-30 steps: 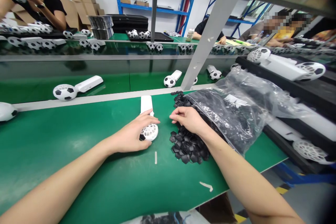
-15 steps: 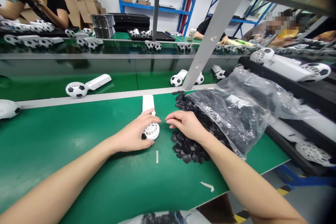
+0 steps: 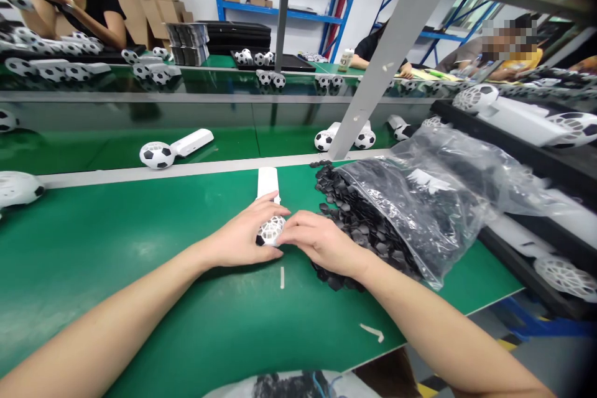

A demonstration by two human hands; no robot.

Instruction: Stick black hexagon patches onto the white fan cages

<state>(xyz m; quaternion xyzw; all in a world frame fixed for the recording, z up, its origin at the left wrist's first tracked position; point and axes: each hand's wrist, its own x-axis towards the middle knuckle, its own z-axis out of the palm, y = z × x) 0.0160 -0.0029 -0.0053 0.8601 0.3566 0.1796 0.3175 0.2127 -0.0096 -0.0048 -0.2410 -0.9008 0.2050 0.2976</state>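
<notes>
A white part with a football-patterned round end [image 3: 271, 231] lies on the green table [image 3: 186, 317], its flat white handle pointing away from me. Around the ball end my left hand [image 3: 242, 233] is curled, thumb on the near side and fingers on the far side, holding it. The fingers of my right hand [image 3: 321, 239] are pinched together against the ball's right side. Whatever may be between those fingertips is hidden. Black pieces [image 3: 342, 199] are heaped just beyond and beside my right hand, spilling from a clear plastic bag [image 3: 405, 217].
Similar white football parts [image 3: 157, 154] rest on the green belt beyond the table edge. A grey post [image 3: 382, 56] rises at the right behind the bag. Black trays with white parts [image 3: 522, 118] stand at the right. People sit across the line.
My right hand has moved left from beside the black pieces to the ball end. My left hand keeps its hold. The view has shifted slightly, and parts on the belt appear further right.
</notes>
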